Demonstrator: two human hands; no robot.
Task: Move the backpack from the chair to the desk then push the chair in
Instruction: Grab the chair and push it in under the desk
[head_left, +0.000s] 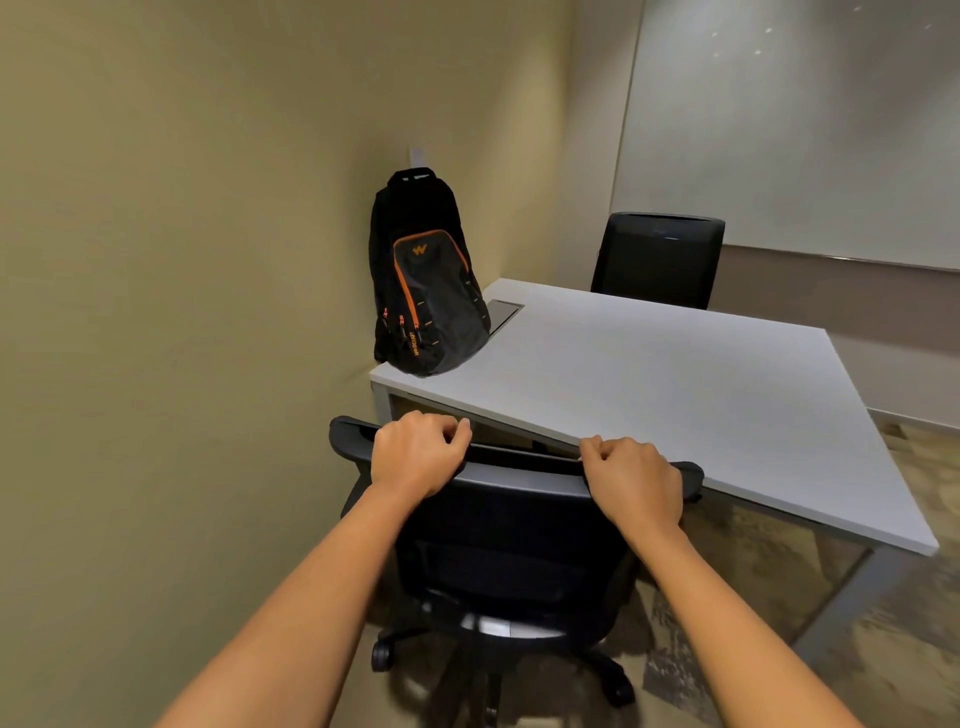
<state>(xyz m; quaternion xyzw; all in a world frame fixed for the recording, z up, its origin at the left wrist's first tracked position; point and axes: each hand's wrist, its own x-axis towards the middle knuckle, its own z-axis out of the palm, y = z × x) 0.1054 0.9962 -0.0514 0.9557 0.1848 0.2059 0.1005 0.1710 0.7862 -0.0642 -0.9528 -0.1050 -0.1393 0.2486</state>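
A black backpack (426, 280) with orange trim stands upright on the far left corner of the white desk (675, 374), leaning against the wall. Directly in front of me is a black office chair (514, 540) on castors, its back toward me and its top edge close to the desk's near edge. My left hand (418, 452) grips the left part of the chair's top rail. My right hand (631, 478) grips the right part of the same rail. The chair's seat is hidden behind its backrest.
A second black chair (657, 260) stands at the desk's far side. A beige wall runs close along the left. A grey cable hatch (503, 314) sits in the desk beside the backpack. Patterned floor (769, 561) shows to the right under the desk.
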